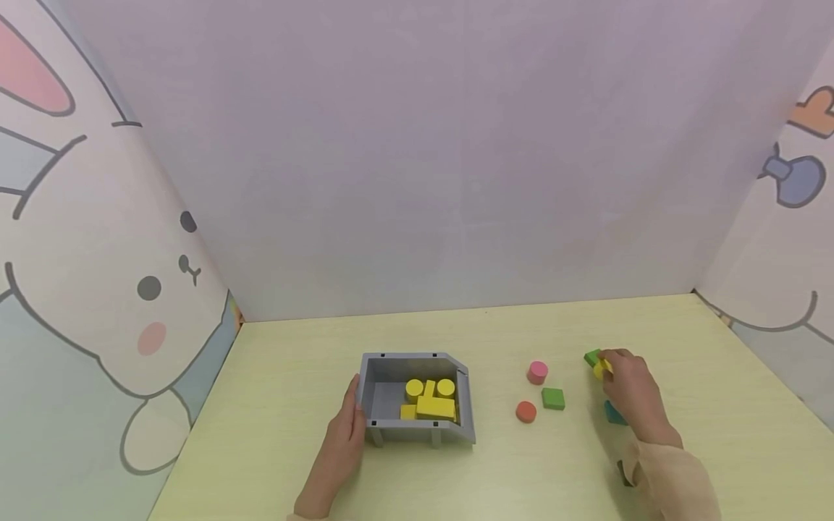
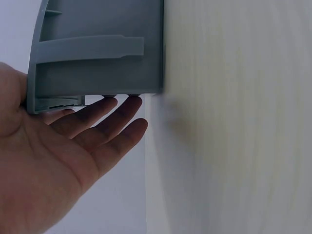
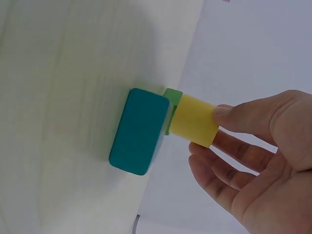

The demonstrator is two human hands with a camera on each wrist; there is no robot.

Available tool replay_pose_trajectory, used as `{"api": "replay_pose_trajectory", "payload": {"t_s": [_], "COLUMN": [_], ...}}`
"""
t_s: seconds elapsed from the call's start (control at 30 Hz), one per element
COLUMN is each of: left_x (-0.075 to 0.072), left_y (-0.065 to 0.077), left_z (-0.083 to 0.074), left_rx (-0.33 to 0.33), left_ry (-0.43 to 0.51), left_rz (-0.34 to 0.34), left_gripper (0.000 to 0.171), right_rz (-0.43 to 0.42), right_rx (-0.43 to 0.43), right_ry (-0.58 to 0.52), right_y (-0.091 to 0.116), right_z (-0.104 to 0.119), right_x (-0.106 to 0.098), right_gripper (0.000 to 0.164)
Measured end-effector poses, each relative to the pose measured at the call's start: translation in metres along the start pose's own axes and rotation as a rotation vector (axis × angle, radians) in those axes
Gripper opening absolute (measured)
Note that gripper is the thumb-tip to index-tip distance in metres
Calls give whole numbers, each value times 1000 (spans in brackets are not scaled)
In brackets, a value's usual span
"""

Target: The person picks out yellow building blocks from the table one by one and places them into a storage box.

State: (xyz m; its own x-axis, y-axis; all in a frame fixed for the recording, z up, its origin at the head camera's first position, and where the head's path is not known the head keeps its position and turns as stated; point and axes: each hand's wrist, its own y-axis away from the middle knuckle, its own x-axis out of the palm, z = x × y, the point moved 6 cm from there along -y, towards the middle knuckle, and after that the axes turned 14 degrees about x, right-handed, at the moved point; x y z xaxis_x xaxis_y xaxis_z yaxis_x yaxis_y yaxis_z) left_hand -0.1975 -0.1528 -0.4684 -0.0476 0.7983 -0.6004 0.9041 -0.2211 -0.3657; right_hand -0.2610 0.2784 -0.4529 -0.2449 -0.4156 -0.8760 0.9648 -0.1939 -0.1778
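Observation:
My left hand [image 1: 342, 438] rests against the left side of a grey plastic bin [image 1: 422, 434]. In the left wrist view its fingers [image 2: 119, 146] extend along the bin's side wall, and the thumb is partly hidden at the rim. Inside the bin lie several yellow blocks [image 1: 435, 408]. My right hand [image 1: 633, 391] pinches a yellow cylinder block [image 3: 194, 120] between thumb and fingers, off the table. Near that hand are a green block [image 1: 592, 357] and a teal rectangular block [image 3: 140, 131].
Between bin and right hand lie a pink cylinder [image 1: 537, 373], a red round block [image 1: 526, 412] and a green square block [image 1: 553, 399]. A dark block [image 1: 623, 474] is partly covered by the right sleeve. Cloth walls enclose the pale table [image 1: 287, 376].

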Motion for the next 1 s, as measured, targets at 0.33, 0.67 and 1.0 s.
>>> {"api": "replay_pose_trajectory", "payload": {"t_s": [0.33,0.67,1.0], "left_x": [0,0,0], "left_y": [0,0,0], "left_z": [0,-1,1], "left_rx": [9,21,22], "left_ry": [-8,-10,-5], "left_rz": [-2,-6,-9], "left_gripper": [47,47,47], "right_rz": [-43,-61,-74], "right_rx": [-56,-98,-134], "right_ry": [-35,-39,-32], "right_y": [4,7,13], "right_z": [20,39,57], "right_x": [-6,-7,-5], "right_gripper": [31,30,30]}}
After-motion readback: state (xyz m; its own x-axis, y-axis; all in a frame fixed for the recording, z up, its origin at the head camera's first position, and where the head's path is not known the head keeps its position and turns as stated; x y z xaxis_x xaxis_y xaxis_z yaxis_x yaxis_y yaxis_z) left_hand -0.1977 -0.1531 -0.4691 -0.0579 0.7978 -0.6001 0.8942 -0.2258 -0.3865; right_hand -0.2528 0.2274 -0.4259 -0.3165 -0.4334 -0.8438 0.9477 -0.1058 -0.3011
